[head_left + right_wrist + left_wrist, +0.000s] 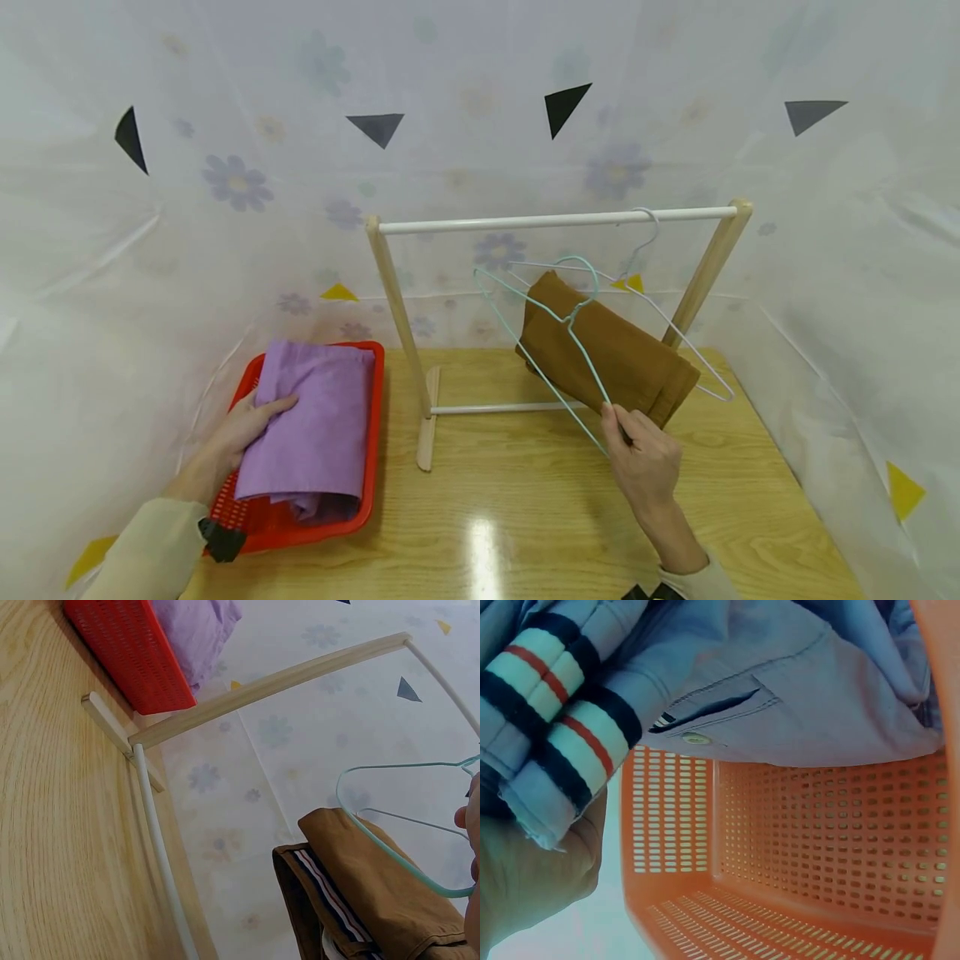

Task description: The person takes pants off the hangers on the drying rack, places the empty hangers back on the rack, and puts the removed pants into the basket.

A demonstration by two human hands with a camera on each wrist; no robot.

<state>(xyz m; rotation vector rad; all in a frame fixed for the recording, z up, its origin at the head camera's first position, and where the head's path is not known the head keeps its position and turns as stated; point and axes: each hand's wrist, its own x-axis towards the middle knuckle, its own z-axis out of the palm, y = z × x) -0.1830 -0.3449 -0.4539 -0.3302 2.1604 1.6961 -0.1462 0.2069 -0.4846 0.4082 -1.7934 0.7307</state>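
My left hand (pixel 243 425) grips the near-left edge of folded purple trousers (pixel 318 417), thumb on top of the cloth. These trousers lie over the red basket (pixel 377 442); the left wrist view shows their buttoned pocket and striped inner band (pixel 592 746). On the right, my right hand (pixel 645 454) pinches one arm of a mint-green wire hanger (pixel 573 318), its hook upward and nothing on it. Just behind it, folded brown trousers (pixel 600 342) hang over a pale lavender hanger (pixel 678 329), which is hooked on the rack's white rail (pixel 480 224).
The rack's wooden left leg (pixel 401 325) stands between basket and hangers, with a lower white bar (pixel 502 408) near the wooden table (pixel 435 533). Pale flowered sheeting (pixel 465 100) with black, grey and yellow triangles encloses the table behind and at both sides.
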